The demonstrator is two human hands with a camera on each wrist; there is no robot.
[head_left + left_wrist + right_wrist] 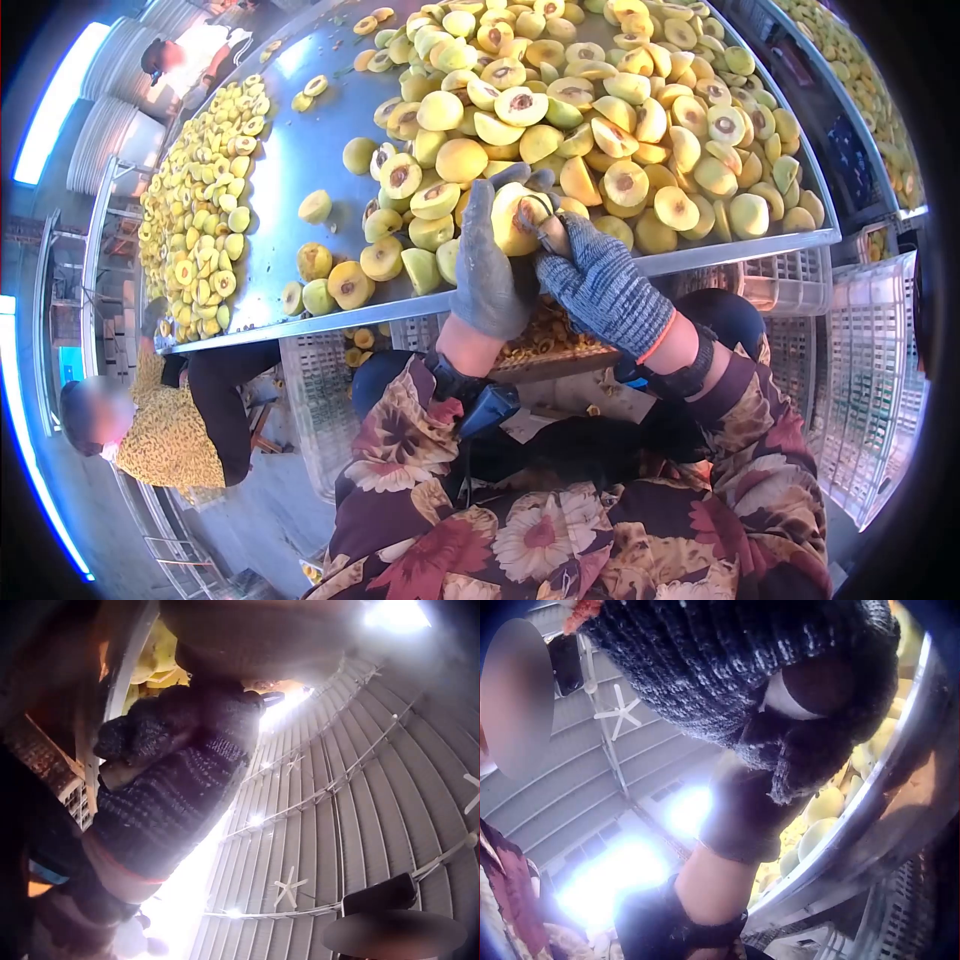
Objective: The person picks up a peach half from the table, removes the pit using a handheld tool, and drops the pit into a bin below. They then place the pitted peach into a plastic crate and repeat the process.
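My left hand (492, 268), in a grey glove, holds a yellow peach half (512, 220) just over the near edge of the metal table (290, 195). The brown hollow of its cut face shows. My right hand (605, 285), in a blue-grey knitted glove, grips a small pitting tool by its short handle (553, 236). The working end is at the cut face, and a thin metal loop (273, 698) shows in the left wrist view. In the right wrist view the knitted glove (780, 682) covers the peach half.
Many peach halves (520, 105) lie heaped beyond my hands, and another pile (200, 210) covers the table's left side. Plastic crates (865, 375) stand below at the right. A person in a yellow patterned top (172, 430) sits at the left; another (205, 55) is at the far side.
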